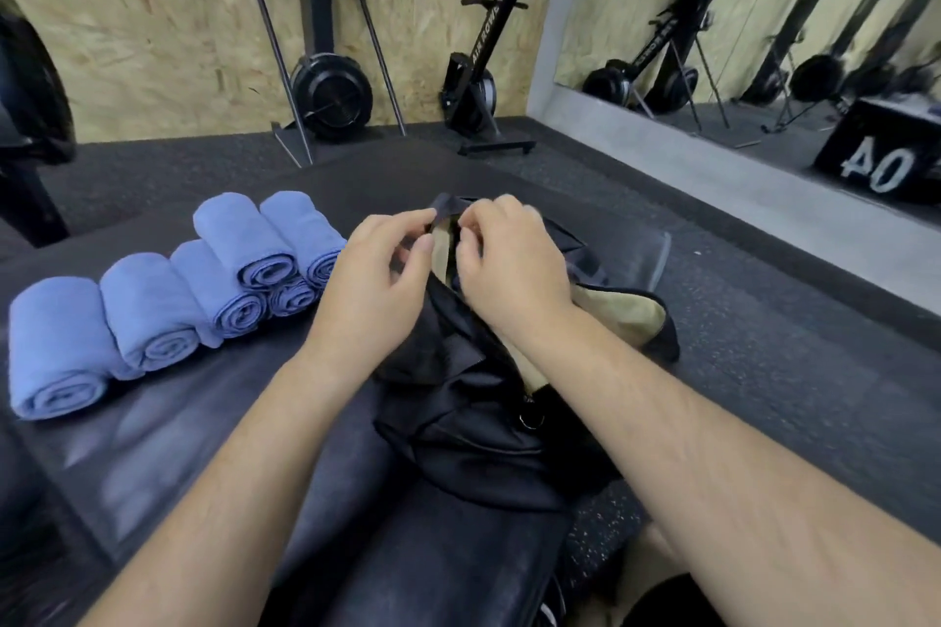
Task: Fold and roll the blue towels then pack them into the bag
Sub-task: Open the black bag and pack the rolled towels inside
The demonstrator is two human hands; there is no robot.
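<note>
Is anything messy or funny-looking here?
Not really. The blue towels are rolled and stacked neatly on the black bench. The black bag lies floppy and crumpled, its tan lining showing, because the left hand and right hand are pulling its opening apart.

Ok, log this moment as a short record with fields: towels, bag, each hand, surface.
towels: six rolled blue towels, two stacked on the row, left of bag
bag: black bag, tan lining showing, no towel visible inside
left hand: pinching bag opening
right hand: pinching bag opening opposite
surface: dark padded bench
</note>
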